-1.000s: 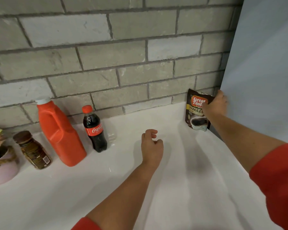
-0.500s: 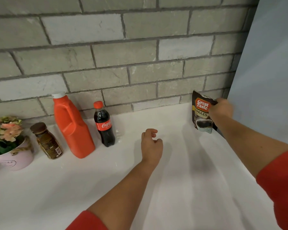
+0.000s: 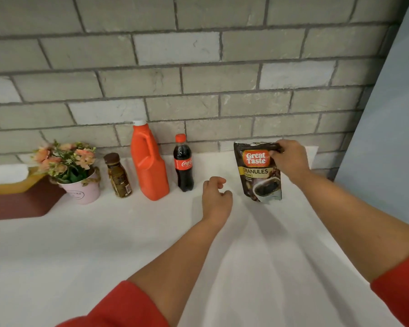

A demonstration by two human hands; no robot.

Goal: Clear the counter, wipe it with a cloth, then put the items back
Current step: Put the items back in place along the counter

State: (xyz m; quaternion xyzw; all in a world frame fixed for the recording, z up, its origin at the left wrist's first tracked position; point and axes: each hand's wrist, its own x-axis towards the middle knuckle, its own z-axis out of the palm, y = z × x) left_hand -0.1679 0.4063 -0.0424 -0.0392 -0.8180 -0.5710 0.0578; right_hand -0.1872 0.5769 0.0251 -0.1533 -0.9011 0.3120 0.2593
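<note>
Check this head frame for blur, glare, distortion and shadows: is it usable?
Head view: usable. Wide-angle distortion bows the brick wall's mortar lines; the white counter is bright and nearly textureless, without hard glare; soft overlapping shadows streak it beneath the arms; lettering on the coffee pouch and cola bottle reads sharply, so no motion blur there.

3 btls [image 3: 117, 175] [image 3: 149, 161] [image 3: 183, 164], 1 pouch [image 3: 257, 175], 1 pot [image 3: 83, 192], 1 box [image 3: 21, 201].

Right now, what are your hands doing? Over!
Right hand pinches the coffee pouch by its top edge, pouch upright. Left hand empty, fingers loosely curled. Cola bottle stands apart, left of the pouch; not in the way.
</note>
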